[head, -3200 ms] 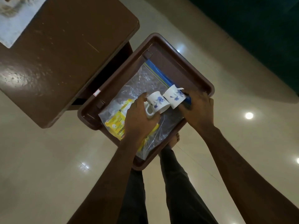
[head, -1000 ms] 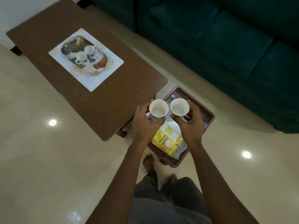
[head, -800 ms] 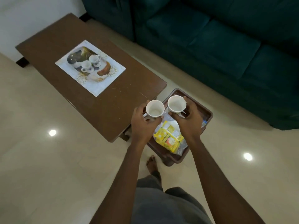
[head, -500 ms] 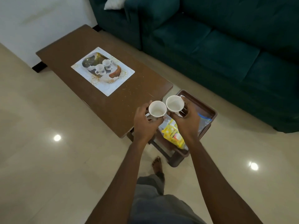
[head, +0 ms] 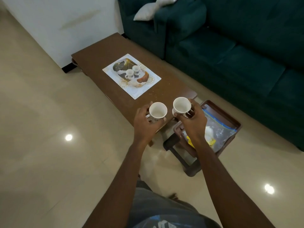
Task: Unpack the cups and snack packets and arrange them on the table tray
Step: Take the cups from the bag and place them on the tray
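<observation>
My left hand [head: 144, 127] grips a white cup [head: 157, 111], upright and empty, above the near end of the brown table [head: 102, 51]. Beside it my right hand [head: 194, 123] holds a second white cup [head: 181, 106], also upright. On the patterned white table tray [head: 148, 87] two small white cups [head: 133, 72] stand together. To the right, a clear zip bag [head: 218, 129] with yellow snack packets [head: 211, 143] lies in a brown tray-topped stool [head: 230, 119], partly hidden behind my right forearm.
A dark green sofa [head: 238, 51] runs along the far side of the table, with a pale cushion [head: 148, 11] on it. A white wall [head: 65, 25] stands behind the table's far end. Glossy beige floor lies to the left.
Both cups were lifted out of the zip bag and carried up and left toward the table. The two hands have drawn slightly apart, and the view now takes in the whole table.
</observation>
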